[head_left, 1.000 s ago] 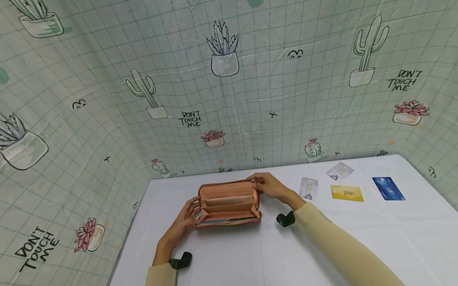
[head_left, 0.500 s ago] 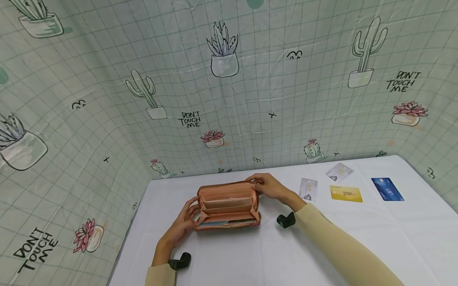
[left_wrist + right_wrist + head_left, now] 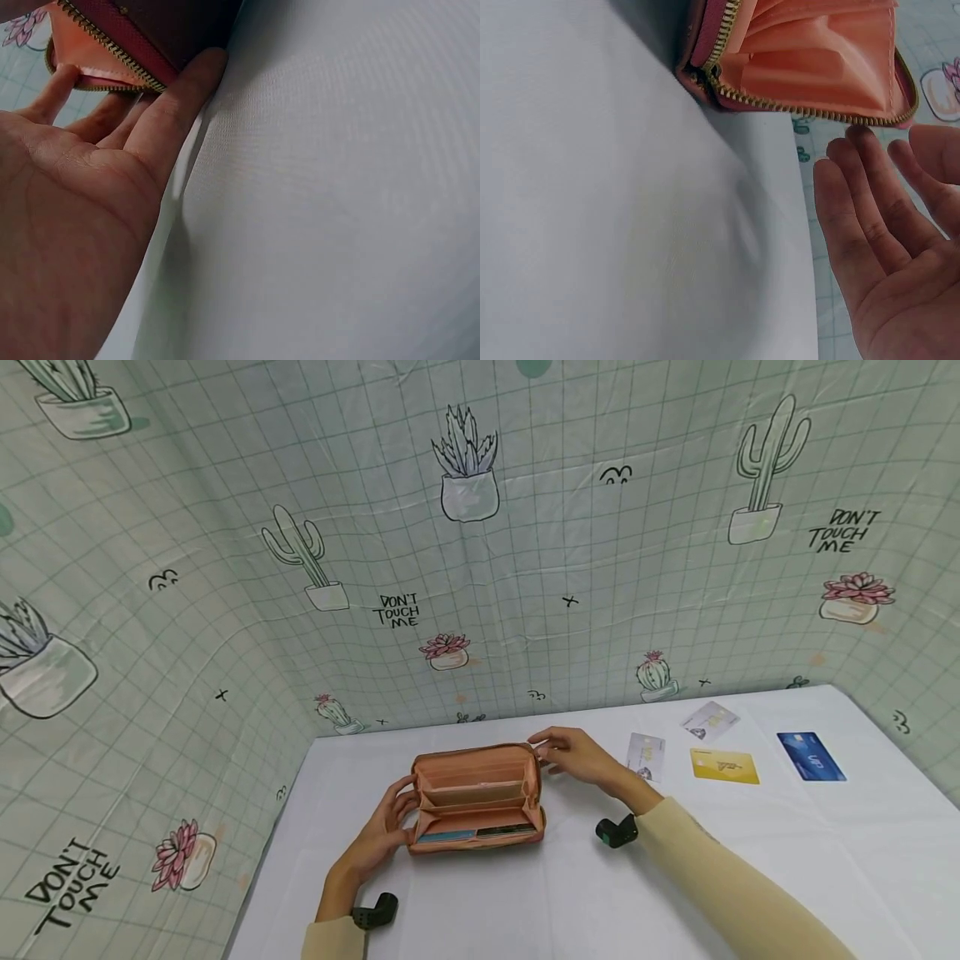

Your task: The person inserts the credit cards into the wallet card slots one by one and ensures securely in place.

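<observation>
A long zip-around wallet (image 3: 480, 795) with an orange-pink lining stands spread wide on the white table, its compartments facing up and toward me. In its front slots sit a light blue card (image 3: 447, 837) and a dark card (image 3: 504, 830). My left hand (image 3: 378, 827) holds the wallet's left end, thumb low on the front flap and fingers along the edge; the left wrist view shows the brass zipper (image 3: 112, 46) against them. At the upper right corner is my right hand (image 3: 581, 760), its fingers (image 3: 877, 169) loosely extended beside the zipped edge.
On the table's right side (image 3: 825, 860) lie two silver-grey cards, one nearer (image 3: 647, 755) and one farther (image 3: 711, 721), a yellow card (image 3: 724, 766) and a blue card (image 3: 812, 756). A cactus-print cloth (image 3: 525, 552) hangs behind and at the left.
My right hand has loosened from the wallet's upper right corner and shifted slightly right. The wallet has tipped a little toward me, showing more of the front cards. My left hand stays at its end.
</observation>
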{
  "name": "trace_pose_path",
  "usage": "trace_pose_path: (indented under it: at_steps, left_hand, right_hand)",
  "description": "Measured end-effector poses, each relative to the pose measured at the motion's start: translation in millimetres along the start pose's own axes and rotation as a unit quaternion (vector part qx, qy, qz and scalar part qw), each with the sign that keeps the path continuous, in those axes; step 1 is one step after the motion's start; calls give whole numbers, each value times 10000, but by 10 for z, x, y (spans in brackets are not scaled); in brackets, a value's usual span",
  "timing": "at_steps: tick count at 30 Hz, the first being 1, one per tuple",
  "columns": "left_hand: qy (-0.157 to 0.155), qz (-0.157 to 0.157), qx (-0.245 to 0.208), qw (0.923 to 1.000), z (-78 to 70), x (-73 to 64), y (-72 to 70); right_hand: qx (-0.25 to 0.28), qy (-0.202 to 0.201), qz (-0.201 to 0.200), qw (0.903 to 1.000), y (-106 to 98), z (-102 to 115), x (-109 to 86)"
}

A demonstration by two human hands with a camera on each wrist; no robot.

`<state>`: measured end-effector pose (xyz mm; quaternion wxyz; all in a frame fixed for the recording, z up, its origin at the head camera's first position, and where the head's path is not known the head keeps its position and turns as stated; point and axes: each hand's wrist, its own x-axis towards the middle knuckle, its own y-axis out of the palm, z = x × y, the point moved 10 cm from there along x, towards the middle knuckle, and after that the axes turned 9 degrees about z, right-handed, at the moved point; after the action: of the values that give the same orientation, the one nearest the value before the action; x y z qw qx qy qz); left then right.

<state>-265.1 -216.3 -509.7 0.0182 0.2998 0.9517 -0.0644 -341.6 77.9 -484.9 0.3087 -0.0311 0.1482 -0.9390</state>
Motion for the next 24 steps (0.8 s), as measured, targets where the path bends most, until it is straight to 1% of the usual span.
trace_pose_path:
  at_steps: [2,9,18,24]
  left_hand:
    - [2,8,26,10000,8,-3,0]
    - [21,26,21,10000,21,-1,-4]
    - [-19,115,-40,9999,14,6,11]
    - [-14,177,-68,9998,27,-6,16]
  right_hand:
    - [42,-39,-12,10000,-35,-22,-61]
    - [104,32,-202,9997,-226,-93,-281]
    - [125,122,-584,9981,-511,-165,-558]
    - [120,316,-893,9954,-695,-249,-764]
